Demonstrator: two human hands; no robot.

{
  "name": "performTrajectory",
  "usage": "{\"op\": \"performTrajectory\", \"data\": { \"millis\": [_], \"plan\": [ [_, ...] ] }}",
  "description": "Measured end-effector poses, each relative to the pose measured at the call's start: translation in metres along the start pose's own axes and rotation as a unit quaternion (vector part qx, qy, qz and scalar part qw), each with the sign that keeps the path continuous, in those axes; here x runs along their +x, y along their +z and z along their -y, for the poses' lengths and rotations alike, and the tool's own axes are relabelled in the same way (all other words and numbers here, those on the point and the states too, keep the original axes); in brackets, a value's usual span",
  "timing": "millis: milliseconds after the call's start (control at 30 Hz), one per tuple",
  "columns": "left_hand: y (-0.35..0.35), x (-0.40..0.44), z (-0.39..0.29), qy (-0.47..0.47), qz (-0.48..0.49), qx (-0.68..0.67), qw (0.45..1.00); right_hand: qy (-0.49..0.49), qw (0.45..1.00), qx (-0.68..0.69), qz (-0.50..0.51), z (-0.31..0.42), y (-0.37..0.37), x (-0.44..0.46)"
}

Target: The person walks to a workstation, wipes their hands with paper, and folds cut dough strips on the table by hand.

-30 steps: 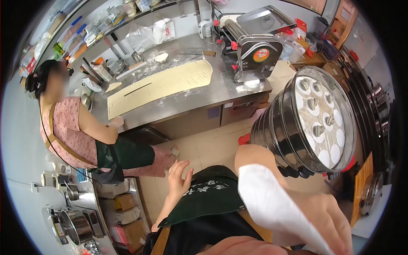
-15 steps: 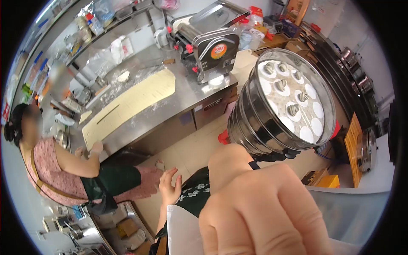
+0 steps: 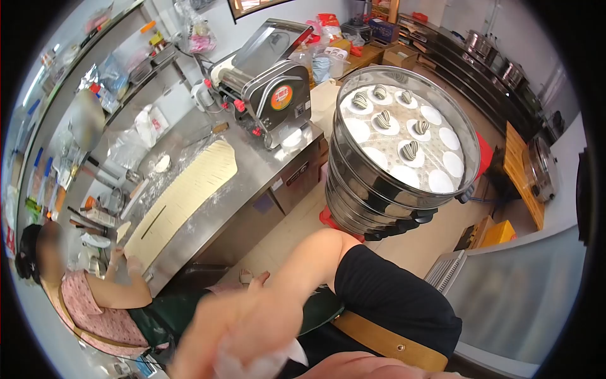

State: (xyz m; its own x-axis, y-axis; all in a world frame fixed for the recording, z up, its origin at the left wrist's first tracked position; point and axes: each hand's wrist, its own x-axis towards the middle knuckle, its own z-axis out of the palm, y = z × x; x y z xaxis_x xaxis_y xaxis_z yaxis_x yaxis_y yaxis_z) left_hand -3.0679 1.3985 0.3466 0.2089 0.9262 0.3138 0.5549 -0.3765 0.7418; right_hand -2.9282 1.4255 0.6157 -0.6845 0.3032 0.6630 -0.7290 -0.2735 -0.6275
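My right hand (image 3: 233, 322) is close to the camera at the lower middle, smeared by motion, with the forearm bent across in front of me. Below it shows a thin white sheet or cloth (image 3: 287, 355); whether the fingers hold it I cannot make out. Only a bit of my left hand (image 3: 259, 278) pokes out behind the right forearm; the rest is hidden. Beyond my elbow stands a tall stack of metal steamer trays (image 3: 353, 189). On its top tray are several white paper rounds (image 3: 403, 174), some bearing a striped twisted dough piece (image 3: 410, 150).
A co-worker (image 3: 95, 297) at left has both hands at the near end of a long dough sheet (image 3: 189, 189) on the steel counter (image 3: 265, 158). A dough-rolling machine (image 3: 278, 95) stands at the counter's far end. Right are a wooden board (image 3: 521, 177) and a yellow box (image 3: 497, 234).
My right hand has swung left and down, away from close in front of the camera. My left hand is now mostly covered by that arm. The view has shifted, showing the steamer further left.
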Motion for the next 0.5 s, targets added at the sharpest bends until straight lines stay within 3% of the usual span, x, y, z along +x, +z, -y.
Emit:
{"op": "performTrajectory", "data": {
  "millis": [33,133,233,300,500],
  "plan": [
    [0.002,0.0,0.001,-0.002,0.006,-0.005,1.0,-0.019,0.998,-0.042,0.051,-0.005,-0.002,0.002],
    [0.006,0.002,0.006,-0.006,0.021,-0.015,1.0,0.072,0.987,0.14,-0.014,-0.002,0.006,-0.002],
    [0.008,0.005,0.009,-0.007,0.031,-0.025,0.999,-0.001,0.999,0.033,0.006,-0.037,-0.001,0.005],
    [0.009,0.005,0.01,-0.011,0.041,-0.029,0.999,0.12,0.982,0.137,0.042,-0.039,0.008,-0.002],
    [0.006,0.011,0.002,-0.039,0.077,-0.041,0.995,0.125,0.983,0.093,0.093,-0.019,0.003,-0.015]
  ]
}}
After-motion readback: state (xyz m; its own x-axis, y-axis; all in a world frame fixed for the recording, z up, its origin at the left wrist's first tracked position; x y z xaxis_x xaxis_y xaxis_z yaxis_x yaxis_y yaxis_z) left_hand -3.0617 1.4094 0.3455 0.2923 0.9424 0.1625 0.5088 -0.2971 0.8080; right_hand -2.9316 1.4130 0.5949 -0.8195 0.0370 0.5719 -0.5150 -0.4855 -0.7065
